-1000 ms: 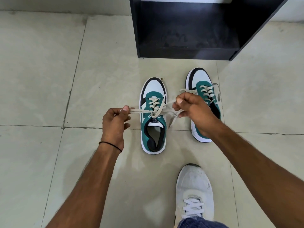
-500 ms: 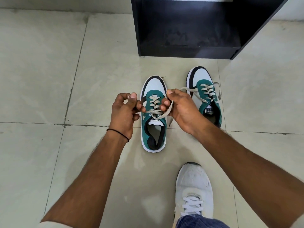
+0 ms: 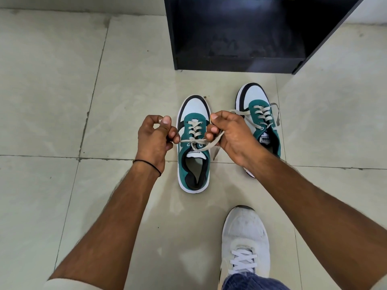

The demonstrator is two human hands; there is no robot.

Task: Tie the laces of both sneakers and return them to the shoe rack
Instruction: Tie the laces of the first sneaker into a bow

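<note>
Head view: two teal-and-white sneakers stand on the tiled floor. The left sneaker has its beige lace crossed over the tongue; the left hand and right hand each pinch an end. The right sneaker lies just beside, laces loose. Behind, the black shoe rack stands empty. A white worn shoe is nearer.

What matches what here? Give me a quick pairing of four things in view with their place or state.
1. left sneaker
2. right sneaker
3. shoe rack
4. white shoe

A. worn on a foot
B. laces loose, nobody holding them
C. black, nothing on its shelf
D. lace ends pinched in both hands

Pairs: 1-D, 2-B, 3-C, 4-A
</note>
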